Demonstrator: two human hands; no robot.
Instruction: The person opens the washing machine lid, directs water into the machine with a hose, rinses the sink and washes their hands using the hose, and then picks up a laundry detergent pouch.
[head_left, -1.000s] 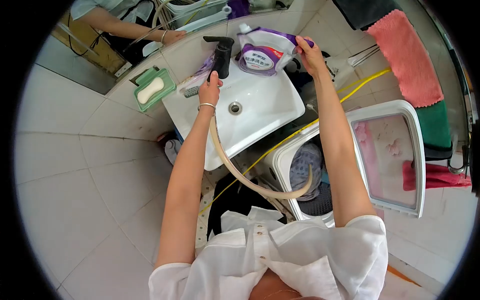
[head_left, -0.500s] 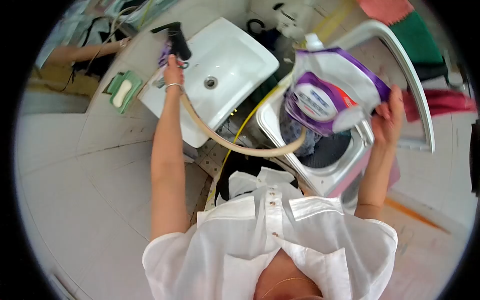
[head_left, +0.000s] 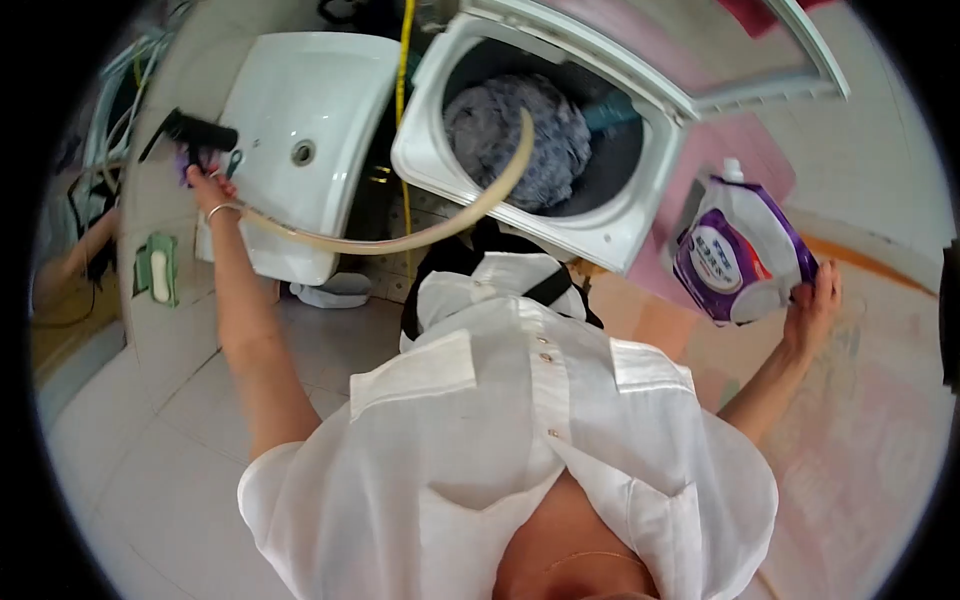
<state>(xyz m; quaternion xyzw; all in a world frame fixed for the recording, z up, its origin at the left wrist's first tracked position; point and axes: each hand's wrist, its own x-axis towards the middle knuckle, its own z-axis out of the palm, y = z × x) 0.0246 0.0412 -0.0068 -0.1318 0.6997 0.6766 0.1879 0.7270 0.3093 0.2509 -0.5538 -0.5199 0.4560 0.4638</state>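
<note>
At the black faucet [head_left: 200,132], my left hand [head_left: 210,188] is closed around the end of a beige hose [head_left: 420,236]; exactly how the hose meets the faucet is hidden. The hose arches across the white sink [head_left: 270,100] into the open washing machine [head_left: 625,215]. Grey, fluffy laundry [head_left: 520,130] lies in its tub, with the hose's far end over it. On the right, my right hand [head_left: 815,300] grips the lower corner of a purple-and-white detergent pouch [head_left: 740,255]. The pouch has a white cap and is held beside the machine.
The machine's raised lid [head_left: 770,90] leans back at the upper right. A soap bar [head_left: 160,275] rests in a green soap dish [head_left: 143,270] left of the sink. A yellow hose [head_left: 403,100] runs between sink and machine.
My right hand has carried the detergent pouch from above the tub to the machine's right side, uncovering the laundry. My left hand stays at the faucet. The camera view has shifted.
</note>
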